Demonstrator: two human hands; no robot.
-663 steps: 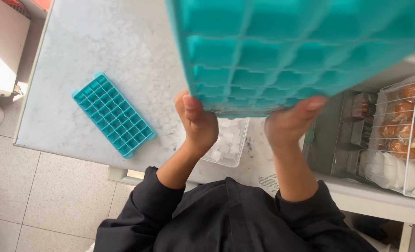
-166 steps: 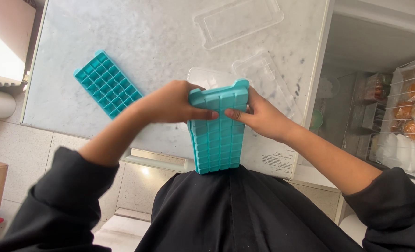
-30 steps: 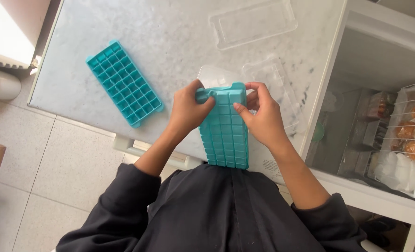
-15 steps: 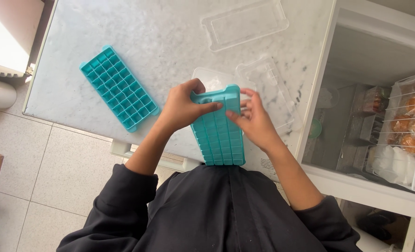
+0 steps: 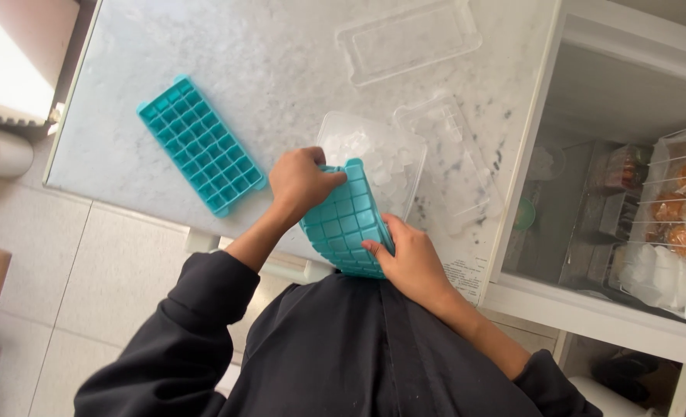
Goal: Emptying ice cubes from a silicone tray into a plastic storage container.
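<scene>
Two hands gripped one teal ice tray (image 5: pixel 343 224), which I saw bent into a curve, underside up. My left hand (image 5: pixel 300 181) clamped the far end, fingers curled together over the edge, thumb pressed on the ribbed back. My right hand (image 5: pixel 408 262) held the near end, thumb (image 5: pixel 374 249) flat on the tray and fingers wrapped beneath, out of view. Just beyond the left fingertips stood a clear tub (image 5: pixel 381 158) holding ice cubes; the tray's far end hung over its near rim. Well left of the left hand lay a second teal tray (image 5: pixel 201 144), cells up, on the marble top (image 5: pixel 281 62). Beyond the tub lay two clear lids (image 5: pixel 408 40). Right of the right hand stood an open freezer (image 5: pixel 590 193).
</scene>
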